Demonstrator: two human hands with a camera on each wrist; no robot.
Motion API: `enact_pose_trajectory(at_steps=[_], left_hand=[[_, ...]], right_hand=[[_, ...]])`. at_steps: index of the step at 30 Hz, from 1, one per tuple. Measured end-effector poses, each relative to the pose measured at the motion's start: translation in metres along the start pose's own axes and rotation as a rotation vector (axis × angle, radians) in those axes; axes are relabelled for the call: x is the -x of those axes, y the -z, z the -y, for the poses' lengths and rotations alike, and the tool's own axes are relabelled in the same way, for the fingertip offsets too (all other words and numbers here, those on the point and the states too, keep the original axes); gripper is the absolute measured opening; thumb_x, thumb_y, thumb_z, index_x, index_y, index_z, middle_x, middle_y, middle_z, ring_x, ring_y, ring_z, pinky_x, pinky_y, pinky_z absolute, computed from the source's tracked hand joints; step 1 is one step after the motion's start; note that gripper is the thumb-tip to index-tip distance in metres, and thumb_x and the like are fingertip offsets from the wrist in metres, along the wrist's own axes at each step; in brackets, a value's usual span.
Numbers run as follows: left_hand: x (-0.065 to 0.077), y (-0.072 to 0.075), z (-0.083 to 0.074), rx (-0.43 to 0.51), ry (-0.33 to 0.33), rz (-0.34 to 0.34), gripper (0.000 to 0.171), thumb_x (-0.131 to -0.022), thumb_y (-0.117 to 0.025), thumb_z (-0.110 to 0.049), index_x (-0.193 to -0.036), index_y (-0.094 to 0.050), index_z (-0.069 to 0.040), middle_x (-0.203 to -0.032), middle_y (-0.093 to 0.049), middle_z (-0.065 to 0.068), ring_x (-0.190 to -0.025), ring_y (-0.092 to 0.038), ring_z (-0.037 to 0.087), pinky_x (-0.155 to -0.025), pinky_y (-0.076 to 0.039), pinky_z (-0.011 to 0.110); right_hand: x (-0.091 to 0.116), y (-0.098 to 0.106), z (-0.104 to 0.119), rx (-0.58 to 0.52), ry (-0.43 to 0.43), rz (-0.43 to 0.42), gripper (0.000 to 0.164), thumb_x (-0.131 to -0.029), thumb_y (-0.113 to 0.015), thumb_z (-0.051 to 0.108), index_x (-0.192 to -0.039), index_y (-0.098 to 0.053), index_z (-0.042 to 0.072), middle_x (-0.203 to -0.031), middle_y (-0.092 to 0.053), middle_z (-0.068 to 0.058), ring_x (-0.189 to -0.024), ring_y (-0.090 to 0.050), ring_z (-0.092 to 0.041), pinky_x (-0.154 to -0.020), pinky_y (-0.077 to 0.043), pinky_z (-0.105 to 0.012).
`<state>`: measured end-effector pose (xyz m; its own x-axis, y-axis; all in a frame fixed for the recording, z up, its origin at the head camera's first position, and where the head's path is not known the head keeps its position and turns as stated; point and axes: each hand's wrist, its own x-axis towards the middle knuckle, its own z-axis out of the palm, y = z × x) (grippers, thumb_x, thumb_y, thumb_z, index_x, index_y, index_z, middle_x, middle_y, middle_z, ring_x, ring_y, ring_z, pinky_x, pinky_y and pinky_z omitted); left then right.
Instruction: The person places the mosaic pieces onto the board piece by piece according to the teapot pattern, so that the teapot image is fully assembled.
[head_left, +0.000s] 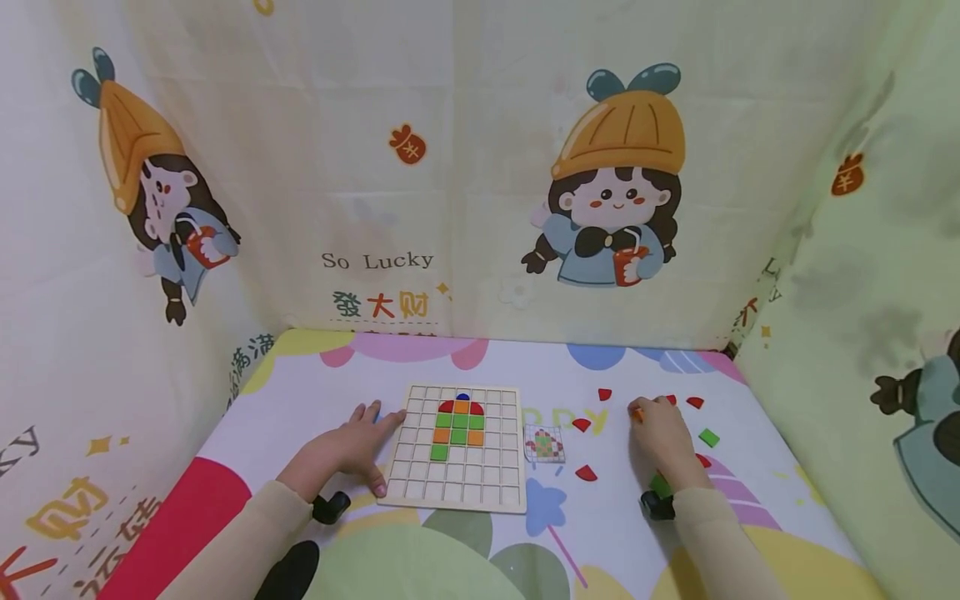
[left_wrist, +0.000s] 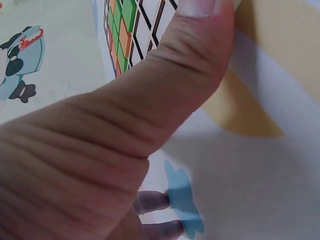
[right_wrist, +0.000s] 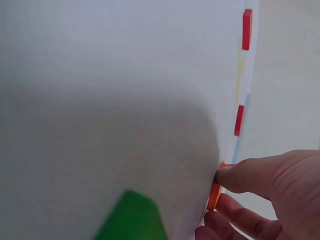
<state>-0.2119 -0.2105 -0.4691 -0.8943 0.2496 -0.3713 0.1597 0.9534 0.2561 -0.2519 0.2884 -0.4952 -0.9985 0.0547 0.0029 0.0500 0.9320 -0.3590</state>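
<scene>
A wooden grid board (head_left: 487, 487) lies on the table, with green, orange, red and blue pieces set in its upper middle squares. My left hand (head_left: 347, 446) rests at its left edge, fingers spread, with the thumb at the near left corner. In the left wrist view the thumb (left_wrist: 175, 65) reaches to the edge of the board. To the right, my right hand (head_left: 663, 437) pinches an orange square tile (right_wrist: 214, 196) between thumb and fingers, low at the table surface. A small printed pattern card (head_left: 545, 443) lies just right of the board.
Red quarter-round pieces (head_left: 586, 473) lie scattered between the board and my right hand, with others beyond it. One green tile (head_left: 708, 437) is to the right; another green tile (head_left: 660, 485) lies near my right wrist. Printed curtains (head_left: 480, 167) surround the table.
</scene>
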Motion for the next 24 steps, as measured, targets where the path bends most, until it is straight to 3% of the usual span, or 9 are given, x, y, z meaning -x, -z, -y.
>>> enact_pose_trajectory(at_steps=[8, 24], left_hand=[[-0.001, -0.001, 0.001, 0.004, 0.001, 0.003, 0.131, -0.056, -0.100, -0.044, -0.163, -0.029, -0.018, -0.167, -0.016, 0.032, -0.151, -0.013, 0.062, -0.103, -0.035, 0.081], [-0.002, -0.002, 0.003, -0.002, -0.014, -0.010, 0.131, -0.055, -0.100, -0.044, -0.163, -0.030, -0.017, -0.167, -0.017, 0.033, -0.150, -0.014, 0.063, -0.101, -0.037, 0.081]], right_hand=[[0.009, 0.001, 0.009, -0.052, -0.024, 0.019, 0.026, -0.095, -0.068, 0.006, -0.119, -0.069, -0.003, -0.107, -0.063, -0.024, -0.100, -0.055, -0.039, -0.092, -0.054, -0.056], [0.020, -0.008, 0.045, -0.150, 0.069, 0.026, 0.028, -0.094, -0.069, 0.007, -0.121, -0.070, 0.000, -0.113, -0.063, -0.023, -0.102, -0.059, -0.037, -0.095, -0.055, -0.057]])
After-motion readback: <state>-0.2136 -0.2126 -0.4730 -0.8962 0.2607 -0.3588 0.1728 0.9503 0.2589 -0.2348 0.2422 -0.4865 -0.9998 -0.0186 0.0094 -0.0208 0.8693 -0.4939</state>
